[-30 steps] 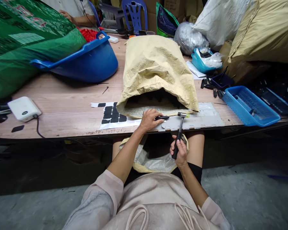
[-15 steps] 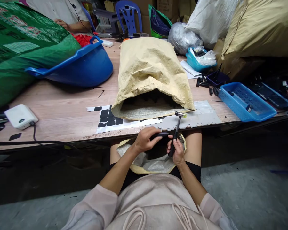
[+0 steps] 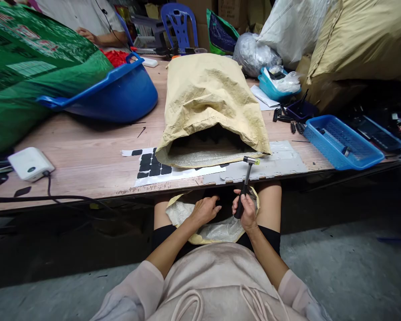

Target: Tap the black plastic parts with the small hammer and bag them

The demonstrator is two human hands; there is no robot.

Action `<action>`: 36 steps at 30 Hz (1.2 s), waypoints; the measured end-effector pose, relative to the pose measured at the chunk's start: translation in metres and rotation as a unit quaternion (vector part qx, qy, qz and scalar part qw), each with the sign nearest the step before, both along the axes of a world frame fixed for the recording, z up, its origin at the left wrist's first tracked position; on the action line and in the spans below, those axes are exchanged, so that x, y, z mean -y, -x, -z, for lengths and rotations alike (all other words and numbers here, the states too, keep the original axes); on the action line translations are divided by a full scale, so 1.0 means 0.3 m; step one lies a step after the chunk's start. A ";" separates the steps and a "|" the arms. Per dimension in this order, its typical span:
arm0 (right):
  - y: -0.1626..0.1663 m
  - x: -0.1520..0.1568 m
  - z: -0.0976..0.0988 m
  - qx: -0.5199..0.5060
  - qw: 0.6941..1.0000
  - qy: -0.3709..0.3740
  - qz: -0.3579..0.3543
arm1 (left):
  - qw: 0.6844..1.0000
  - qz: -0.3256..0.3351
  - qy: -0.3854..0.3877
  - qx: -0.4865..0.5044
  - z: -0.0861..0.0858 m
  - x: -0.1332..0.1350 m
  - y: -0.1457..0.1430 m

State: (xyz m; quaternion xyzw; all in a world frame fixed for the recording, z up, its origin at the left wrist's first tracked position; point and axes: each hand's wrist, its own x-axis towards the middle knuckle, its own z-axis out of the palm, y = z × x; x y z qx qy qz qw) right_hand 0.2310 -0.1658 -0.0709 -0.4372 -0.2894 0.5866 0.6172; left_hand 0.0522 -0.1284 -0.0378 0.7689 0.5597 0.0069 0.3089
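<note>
My right hand (image 3: 247, 209) is wrapped round the black grip of a small hammer (image 3: 247, 180). The hammer stands head up, its metal head with a yellow-green tip over the table's front edge. Over the mouth of a lined sack (image 3: 220, 231) on my lap is my left hand (image 3: 205, 211), fingers loosely bent and apart, with nothing seen in them. The inside of the lap sack is dark, so its contents cannot be made out. A larger tan sack (image 3: 214, 89) lies on the table in front of me, its dark mouth facing me.
A white sheet with black square stickers (image 3: 153, 167) and a grey board (image 3: 284, 158) lie under the sack's mouth. Left are a blue basin (image 3: 120, 96) and a white box with a cable (image 3: 30, 163). A blue basket (image 3: 344, 142) is at the right. Another person's hand (image 3: 87, 34) shows behind.
My left hand has let go of a black, elongated piece and dropped lower over the lap sack's mouth; the piece is out of sight. My right hand with the hammer has barely moved.
</note>
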 end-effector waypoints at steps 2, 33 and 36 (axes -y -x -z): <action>-0.001 0.002 0.003 0.003 1.000 0.001 0.000 | 0.997 0.017 0.000 0.071 -0.039 0.001 -0.002; 0.013 -0.002 0.011 -0.002 1.000 0.010 -0.005 | 0.959 -0.071 -0.232 0.144 -0.250 -0.425 -0.019; 0.010 -0.003 0.021 0.007 1.000 0.006 0.001 | 0.954 -0.014 -0.239 0.178 -0.210 -0.368 -0.020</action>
